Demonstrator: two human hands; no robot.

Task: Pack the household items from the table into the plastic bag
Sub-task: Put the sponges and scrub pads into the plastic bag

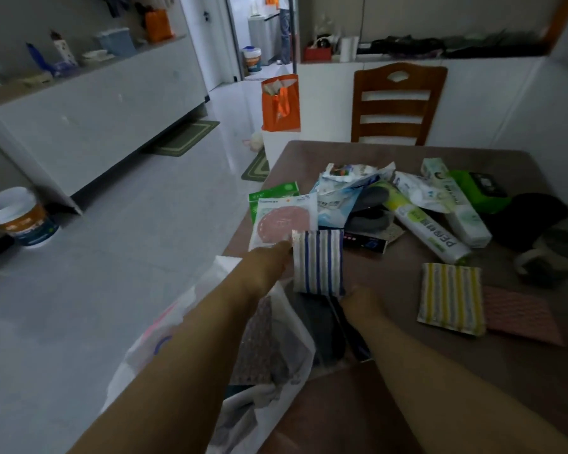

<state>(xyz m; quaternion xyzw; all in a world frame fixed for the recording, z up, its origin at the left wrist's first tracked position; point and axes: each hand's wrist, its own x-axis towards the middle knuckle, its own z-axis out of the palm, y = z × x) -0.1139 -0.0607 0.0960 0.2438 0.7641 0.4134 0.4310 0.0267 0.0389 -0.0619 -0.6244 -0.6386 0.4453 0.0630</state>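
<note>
Both hands, left hand and right hand, held the blue striped cloth over the open plastic bag at the table edge.

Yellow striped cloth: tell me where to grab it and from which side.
Take the yellow striped cloth by its near left corner, coming from above with the right hand. It lies flat on the table, so an edge must be pinched and lifted. That corner looks clear, while its right edge meets the pink cloth.
</note>
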